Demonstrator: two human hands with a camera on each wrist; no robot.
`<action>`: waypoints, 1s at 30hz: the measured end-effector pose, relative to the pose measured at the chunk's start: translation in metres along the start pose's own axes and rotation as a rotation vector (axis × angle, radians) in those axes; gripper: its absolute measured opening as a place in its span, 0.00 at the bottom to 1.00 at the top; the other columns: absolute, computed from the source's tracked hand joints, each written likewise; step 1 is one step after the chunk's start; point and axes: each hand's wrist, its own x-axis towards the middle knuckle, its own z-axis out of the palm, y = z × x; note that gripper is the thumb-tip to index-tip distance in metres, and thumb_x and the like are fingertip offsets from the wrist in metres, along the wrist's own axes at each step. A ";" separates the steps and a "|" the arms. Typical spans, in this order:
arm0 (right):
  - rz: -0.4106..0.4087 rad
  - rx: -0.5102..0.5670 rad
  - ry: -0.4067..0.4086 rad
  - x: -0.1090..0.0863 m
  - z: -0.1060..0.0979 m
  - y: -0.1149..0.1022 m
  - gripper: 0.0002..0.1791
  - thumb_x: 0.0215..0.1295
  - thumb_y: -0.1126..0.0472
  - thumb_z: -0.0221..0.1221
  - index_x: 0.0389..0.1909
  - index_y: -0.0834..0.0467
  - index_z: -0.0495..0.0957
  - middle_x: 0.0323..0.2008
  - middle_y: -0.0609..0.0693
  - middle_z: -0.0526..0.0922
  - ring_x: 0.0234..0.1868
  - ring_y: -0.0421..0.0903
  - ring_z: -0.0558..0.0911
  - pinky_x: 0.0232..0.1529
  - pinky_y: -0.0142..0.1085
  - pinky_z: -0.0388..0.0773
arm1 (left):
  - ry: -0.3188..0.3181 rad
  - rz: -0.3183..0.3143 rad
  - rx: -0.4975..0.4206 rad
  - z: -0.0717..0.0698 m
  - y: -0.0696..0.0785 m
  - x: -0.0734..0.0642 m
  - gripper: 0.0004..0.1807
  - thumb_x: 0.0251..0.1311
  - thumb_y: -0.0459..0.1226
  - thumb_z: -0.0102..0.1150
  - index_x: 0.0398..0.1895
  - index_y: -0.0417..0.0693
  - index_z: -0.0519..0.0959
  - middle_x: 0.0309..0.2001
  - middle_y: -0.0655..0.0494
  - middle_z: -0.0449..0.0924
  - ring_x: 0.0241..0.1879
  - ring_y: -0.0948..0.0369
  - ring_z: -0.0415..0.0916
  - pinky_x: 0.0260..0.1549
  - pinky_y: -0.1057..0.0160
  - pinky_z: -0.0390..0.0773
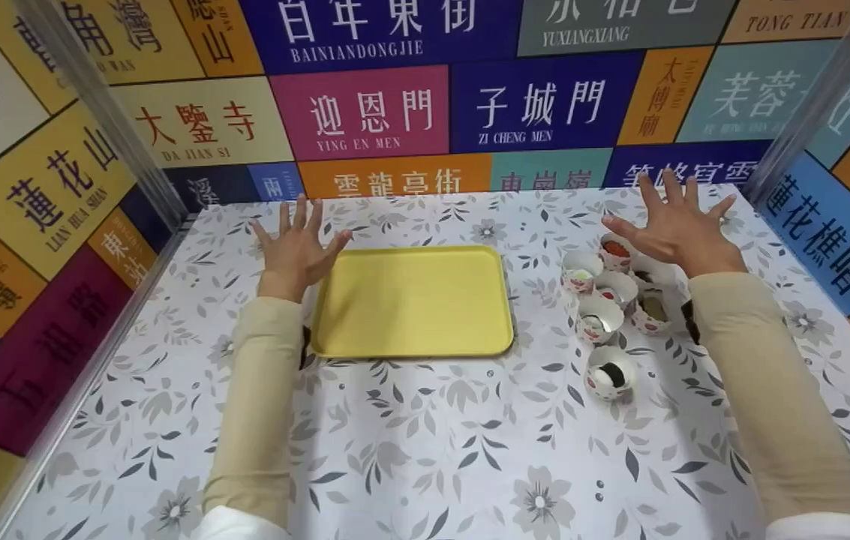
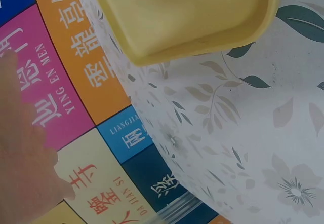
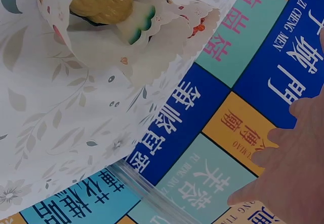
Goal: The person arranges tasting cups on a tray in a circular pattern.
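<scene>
My left hand (image 1: 295,251) is raised with fingers spread, by the back left corner of a yellow tray (image 1: 413,300); nothing is in it. Fingers also splayed, my right hand (image 1: 683,229) is held up beyond a cluster of small patterned paper cups (image 1: 596,334) and grips nothing. Orange-red bits (image 1: 616,248) fill the rearmost cup. A black piece with white (image 1: 611,374) sits in the cup nearest me, slightly apart from the others. In the right wrist view, one cup holds a tan ribbed lump (image 3: 104,1) beside a white piece with green edges (image 3: 136,24). The right forearm partly covers the cluster.
The table (image 1: 425,442) has a white cloth with grey leaves and flowers. Behind it and along both sides stand panels (image 1: 364,112) of coloured blocks with lettering. Clear strips (image 1: 124,127) run up the corners where the panels meet.
</scene>
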 end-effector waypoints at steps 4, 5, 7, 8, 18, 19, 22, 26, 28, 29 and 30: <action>0.002 -0.001 -0.003 0.000 0.001 0.001 0.62 0.61 0.16 0.32 0.80 0.54 0.27 0.77 0.70 0.24 0.73 0.77 0.25 0.56 0.82 0.18 | -0.004 -0.001 0.010 -0.001 0.000 0.000 0.46 0.71 0.67 0.28 0.82 0.53 0.36 0.82 0.48 0.27 0.80 0.42 0.27 0.68 0.24 0.26; 0.003 -0.001 -0.003 0.000 0.001 0.001 0.62 0.61 0.16 0.32 0.80 0.54 0.27 0.77 0.70 0.24 0.73 0.77 0.25 0.56 0.82 0.18 | -0.003 -0.001 0.012 -0.001 0.001 0.000 0.46 0.71 0.68 0.28 0.82 0.53 0.36 0.82 0.48 0.27 0.80 0.42 0.27 0.68 0.24 0.27; 0.005 -0.001 -0.002 0.000 0.001 0.001 0.62 0.61 0.16 0.32 0.80 0.55 0.27 0.77 0.71 0.25 0.73 0.77 0.26 0.56 0.82 0.18 | 0.000 0.001 0.017 -0.001 0.001 -0.001 0.46 0.71 0.68 0.28 0.82 0.53 0.36 0.82 0.49 0.27 0.80 0.43 0.27 0.68 0.24 0.27; 0.005 0.000 -0.001 -0.001 0.001 0.002 0.62 0.61 0.16 0.32 0.80 0.55 0.28 0.77 0.71 0.25 0.73 0.77 0.26 0.56 0.82 0.18 | 0.003 0.002 0.017 -0.002 0.001 -0.001 0.46 0.71 0.68 0.28 0.82 0.53 0.36 0.82 0.49 0.28 0.80 0.43 0.27 0.68 0.24 0.27; -0.003 0.001 0.001 -0.004 0.002 0.004 0.61 0.61 0.16 0.34 0.80 0.55 0.28 0.77 0.70 0.25 0.74 0.76 0.26 0.57 0.82 0.19 | 0.022 0.017 0.046 0.000 -0.002 -0.003 0.46 0.71 0.69 0.27 0.82 0.53 0.37 0.82 0.49 0.28 0.80 0.42 0.28 0.69 0.24 0.28; -0.004 0.002 0.003 -0.005 0.003 0.005 0.62 0.61 0.17 0.34 0.80 0.55 0.28 0.77 0.71 0.26 0.74 0.76 0.27 0.57 0.82 0.20 | 0.022 0.017 0.051 0.001 -0.003 -0.004 0.46 0.70 0.69 0.26 0.82 0.54 0.37 0.82 0.49 0.28 0.80 0.42 0.28 0.69 0.25 0.28; -0.011 -0.001 0.013 -0.006 0.005 0.007 0.61 0.62 0.17 0.35 0.80 0.54 0.28 0.78 0.70 0.27 0.75 0.76 0.29 0.57 0.82 0.20 | 0.022 0.014 0.054 0.002 -0.008 -0.006 0.46 0.71 0.69 0.26 0.82 0.55 0.37 0.82 0.49 0.29 0.81 0.43 0.28 0.69 0.25 0.28; -0.015 -0.005 0.015 -0.008 0.007 0.010 0.61 0.62 0.17 0.36 0.81 0.54 0.29 0.78 0.71 0.28 0.75 0.77 0.31 0.58 0.81 0.20 | 0.016 0.021 0.043 0.002 -0.014 -0.008 0.46 0.71 0.68 0.27 0.82 0.54 0.37 0.82 0.48 0.29 0.81 0.43 0.27 0.69 0.25 0.28; -0.015 0.000 0.016 -0.009 0.008 0.013 0.61 0.62 0.17 0.36 0.81 0.54 0.30 0.78 0.71 0.29 0.75 0.76 0.31 0.59 0.81 0.20 | 0.013 0.029 0.034 0.003 -0.017 -0.010 0.45 0.72 0.67 0.27 0.82 0.53 0.37 0.82 0.47 0.29 0.80 0.42 0.27 0.69 0.25 0.27; -0.017 0.005 0.015 -0.010 0.008 0.014 0.61 0.62 0.18 0.36 0.81 0.55 0.30 0.78 0.71 0.29 0.75 0.76 0.31 0.59 0.81 0.20 | 0.012 0.033 0.032 0.003 -0.018 -0.011 0.45 0.72 0.67 0.27 0.82 0.53 0.37 0.82 0.47 0.29 0.80 0.42 0.27 0.69 0.25 0.27; -0.019 0.010 0.014 -0.011 0.008 0.015 0.61 0.62 0.18 0.36 0.81 0.55 0.30 0.78 0.71 0.29 0.75 0.76 0.30 0.59 0.81 0.20 | 0.011 0.036 0.032 0.004 -0.020 -0.012 0.45 0.72 0.67 0.27 0.82 0.53 0.37 0.82 0.47 0.29 0.80 0.42 0.27 0.69 0.25 0.27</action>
